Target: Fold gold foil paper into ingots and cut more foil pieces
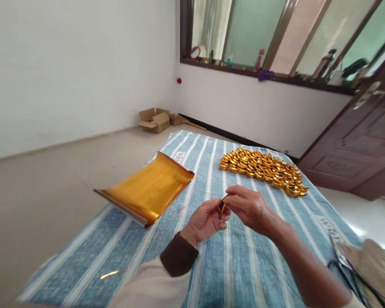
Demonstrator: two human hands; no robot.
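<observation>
Our left hand [205, 220] and right hand [250, 207] both pinch one small gold paper piece [222, 206], held just above the striped cloth [237, 265]. We see a straw bag [372, 261] at the right edge, contents hidden. An open cardboard box [155, 122] sits on the floor by the wall, its contents too small to tell. A stack of gold sheets [147, 188] lies left of the hands, and a pile of folded gold pieces [263, 169] lies beyond them. Nothing blocks either.
</observation>
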